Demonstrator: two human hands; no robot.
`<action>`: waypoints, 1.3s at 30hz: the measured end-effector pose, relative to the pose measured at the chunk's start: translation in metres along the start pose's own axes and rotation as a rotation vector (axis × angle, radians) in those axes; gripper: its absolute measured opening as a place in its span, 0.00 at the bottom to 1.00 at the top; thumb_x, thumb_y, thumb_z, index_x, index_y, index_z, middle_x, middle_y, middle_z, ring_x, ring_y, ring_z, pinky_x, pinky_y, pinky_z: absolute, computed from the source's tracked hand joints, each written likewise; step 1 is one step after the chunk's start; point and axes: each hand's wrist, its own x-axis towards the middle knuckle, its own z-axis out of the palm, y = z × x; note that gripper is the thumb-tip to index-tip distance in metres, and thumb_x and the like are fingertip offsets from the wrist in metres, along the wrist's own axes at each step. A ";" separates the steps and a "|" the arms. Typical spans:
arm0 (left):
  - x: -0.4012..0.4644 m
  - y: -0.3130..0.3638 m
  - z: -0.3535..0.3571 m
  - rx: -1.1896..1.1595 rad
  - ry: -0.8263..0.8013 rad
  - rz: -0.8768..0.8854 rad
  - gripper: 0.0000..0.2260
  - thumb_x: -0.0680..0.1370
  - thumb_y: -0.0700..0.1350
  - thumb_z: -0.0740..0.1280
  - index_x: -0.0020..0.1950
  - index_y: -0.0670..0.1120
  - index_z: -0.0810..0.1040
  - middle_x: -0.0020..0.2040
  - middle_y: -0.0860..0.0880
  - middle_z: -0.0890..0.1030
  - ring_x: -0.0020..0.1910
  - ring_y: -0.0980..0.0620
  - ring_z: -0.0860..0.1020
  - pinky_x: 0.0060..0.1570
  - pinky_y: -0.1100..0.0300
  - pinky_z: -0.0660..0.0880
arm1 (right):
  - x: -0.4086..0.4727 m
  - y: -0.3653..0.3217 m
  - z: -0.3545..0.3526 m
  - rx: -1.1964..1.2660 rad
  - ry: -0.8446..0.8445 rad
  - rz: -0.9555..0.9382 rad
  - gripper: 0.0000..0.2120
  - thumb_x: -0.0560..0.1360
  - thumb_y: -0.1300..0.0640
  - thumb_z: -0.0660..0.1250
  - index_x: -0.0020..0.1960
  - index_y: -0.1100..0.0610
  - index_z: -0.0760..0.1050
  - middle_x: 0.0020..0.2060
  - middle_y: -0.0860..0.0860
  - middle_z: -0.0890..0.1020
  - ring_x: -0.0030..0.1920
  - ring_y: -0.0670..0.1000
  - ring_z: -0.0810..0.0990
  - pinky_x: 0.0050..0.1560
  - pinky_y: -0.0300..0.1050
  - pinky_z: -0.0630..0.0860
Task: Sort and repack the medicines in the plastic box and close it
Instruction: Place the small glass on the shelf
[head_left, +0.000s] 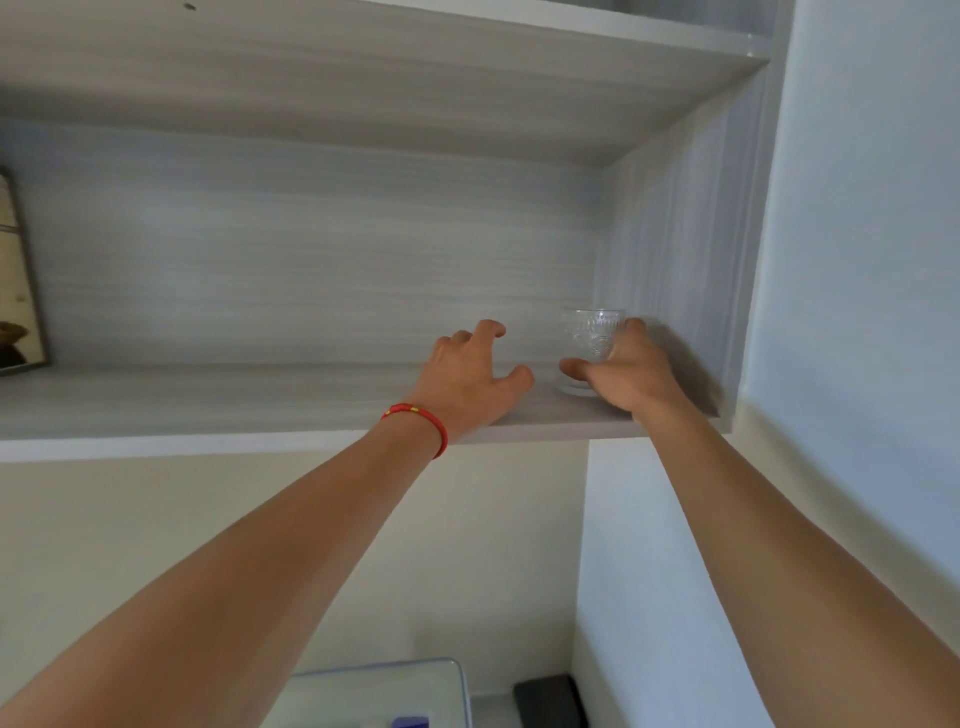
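Both my arms reach up to a pale wood-grain shelf (208, 400). My left hand (467, 374), a red bracelet on its wrist, hovers over the shelf board with fingers spread and holds nothing. My right hand (628, 374) wraps around a clear patterned glass (589, 332) in the shelf's right corner, thumb in front of its base and fingers on its right side. The translucent plastic box (384, 686) lies far below at the bottom edge; its lid looks to be on, with something blue showing through. No medicines can be made out.
A framed picture (15, 291) leans at the shelf's far left. Another shelf board (415, 78) runs overhead, and the cabinet side wall (675, 234) stands just right of the glass. A dark flat object (545, 701) lies beside the box.
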 end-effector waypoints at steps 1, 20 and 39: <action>0.000 0.000 -0.003 -0.062 0.002 -0.020 0.24 0.76 0.58 0.66 0.71 0.53 0.69 0.64 0.47 0.75 0.67 0.48 0.70 0.64 0.53 0.70 | -0.004 -0.001 -0.002 0.023 -0.020 -0.021 0.42 0.66 0.40 0.79 0.71 0.55 0.65 0.65 0.53 0.78 0.61 0.56 0.78 0.54 0.46 0.71; -0.203 -0.102 -0.187 -0.671 0.178 -0.166 0.21 0.76 0.44 0.73 0.67 0.41 0.75 0.60 0.40 0.83 0.59 0.41 0.82 0.62 0.40 0.76 | -0.222 -0.174 0.105 0.570 -0.738 -0.464 0.36 0.61 0.42 0.82 0.65 0.41 0.74 0.58 0.44 0.85 0.56 0.45 0.86 0.60 0.49 0.80; -0.597 -0.403 -0.358 -0.365 0.258 -0.640 0.26 0.69 0.44 0.80 0.64 0.46 0.76 0.57 0.48 0.84 0.57 0.50 0.82 0.62 0.44 0.77 | -0.606 -0.330 0.429 0.595 -1.316 -0.092 0.40 0.65 0.43 0.79 0.72 0.51 0.69 0.63 0.51 0.82 0.63 0.53 0.82 0.63 0.50 0.79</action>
